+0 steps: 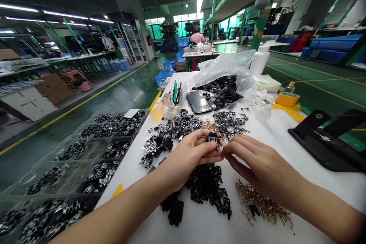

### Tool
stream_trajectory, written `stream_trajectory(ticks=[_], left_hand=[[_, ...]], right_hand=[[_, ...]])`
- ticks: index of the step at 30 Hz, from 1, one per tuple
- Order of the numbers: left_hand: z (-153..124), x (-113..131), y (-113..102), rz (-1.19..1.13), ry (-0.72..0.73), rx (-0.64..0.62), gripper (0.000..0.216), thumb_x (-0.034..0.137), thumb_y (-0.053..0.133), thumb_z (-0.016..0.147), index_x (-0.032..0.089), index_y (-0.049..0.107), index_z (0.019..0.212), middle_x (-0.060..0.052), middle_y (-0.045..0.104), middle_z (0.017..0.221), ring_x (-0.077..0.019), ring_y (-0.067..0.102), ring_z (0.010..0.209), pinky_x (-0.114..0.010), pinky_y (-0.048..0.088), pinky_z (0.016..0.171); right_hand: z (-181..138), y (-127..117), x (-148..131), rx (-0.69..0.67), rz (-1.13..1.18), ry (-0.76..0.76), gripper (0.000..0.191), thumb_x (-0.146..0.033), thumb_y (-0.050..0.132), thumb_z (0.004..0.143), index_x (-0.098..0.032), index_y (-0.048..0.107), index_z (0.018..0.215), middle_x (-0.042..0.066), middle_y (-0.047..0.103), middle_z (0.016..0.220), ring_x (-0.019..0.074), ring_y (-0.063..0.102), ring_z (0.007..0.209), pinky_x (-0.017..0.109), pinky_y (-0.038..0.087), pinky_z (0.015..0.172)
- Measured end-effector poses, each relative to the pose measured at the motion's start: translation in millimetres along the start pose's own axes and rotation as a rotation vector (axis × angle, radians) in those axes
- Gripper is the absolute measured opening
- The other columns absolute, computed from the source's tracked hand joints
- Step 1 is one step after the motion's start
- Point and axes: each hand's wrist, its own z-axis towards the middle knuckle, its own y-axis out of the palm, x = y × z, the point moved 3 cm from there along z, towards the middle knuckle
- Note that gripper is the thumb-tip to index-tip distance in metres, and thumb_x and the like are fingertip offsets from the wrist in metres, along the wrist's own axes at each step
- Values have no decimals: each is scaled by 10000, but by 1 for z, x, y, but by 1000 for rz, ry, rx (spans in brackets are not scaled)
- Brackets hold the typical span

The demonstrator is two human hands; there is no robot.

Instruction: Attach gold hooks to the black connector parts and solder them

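Observation:
My left hand [191, 155] pinches a small black plastic part [213, 138] over the white table [288, 148]. My right hand [254, 157] meets it fingertip to fingertip, its fingers pressed together on something I cannot make out. Below the hands lies a heap of black plastic pieces [206, 188]. A pile of brass-coloured metal clips [261, 204] sits under my right wrist. Beyond the hands are scattered black-and-silver parts [183, 126] and more brass clips [214, 126].
A dark phone [199, 101], a clear bag of black parts [224, 87], a tool cup [171, 108], a white bottle [259, 61] and yellow tape [286, 99] stand farther back. Clear trays of parts [85, 160] line the left edge. A black fixture [328, 141] sits right. A person [197, 37] works far off.

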Motion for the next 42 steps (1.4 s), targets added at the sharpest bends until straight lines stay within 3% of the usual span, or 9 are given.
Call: stream_trajectory(ticks=[5,7,11,15,23,30,37,42], left_hand=[[-2,6,1,87,55,35,170,129,600,829,132,521,980,-32,582,923,-150,650,854,-323,508,886],[-2,7,3,128,62,12,139,125,596,828,126,542,955,-41,602,921,-153,647,867,-296,507,868],[-3,9,2,187,95,-5,134,145,604,824,123,591,955,-40,634,894,-117,624,812,-243,502,809],[-3,10,1,199,109,17,193,173,622,818,133,606,1006,-18,624,835,-93,611,728,-215,496,736],[-4,7,2,193,117,-36,258,228,647,817,146,596,1056,-18,603,852,-111,636,727,-238,526,695],[-4,7,0,215,136,-28,301,196,654,808,165,619,1105,-45,625,1008,-110,653,797,-262,529,804],[-4,8,2,255,110,4,287,229,670,794,135,589,1054,-29,637,864,-114,652,747,-249,528,736],[-5,12,2,308,208,13,211,149,583,816,184,604,1024,4,584,858,-104,614,779,-248,495,783]], right_hand=[[0,-17,10,115,404,402,53,-251,578,865,-227,620,886,10,672,798,130,617,706,231,501,609],[0,-20,16,147,604,549,100,-320,641,820,-233,660,866,11,700,791,135,650,706,222,524,606],[1,-17,23,147,960,658,142,-320,683,787,-216,691,884,24,723,774,147,683,739,241,558,673],[0,-13,22,137,1116,694,124,-300,701,774,-192,669,828,28,716,760,144,675,747,261,560,711],[1,-11,20,89,1157,744,161,-355,672,800,-200,643,769,-8,676,703,88,622,699,176,506,671],[2,-13,16,78,1116,750,165,-360,679,791,-202,632,774,-8,666,691,100,609,698,205,485,675],[0,-15,18,105,1051,783,185,-385,720,742,-213,653,756,-30,606,657,80,534,645,186,416,596],[2,-15,15,89,1028,800,194,-393,711,746,-213,639,739,-35,585,647,76,501,630,184,390,581]])
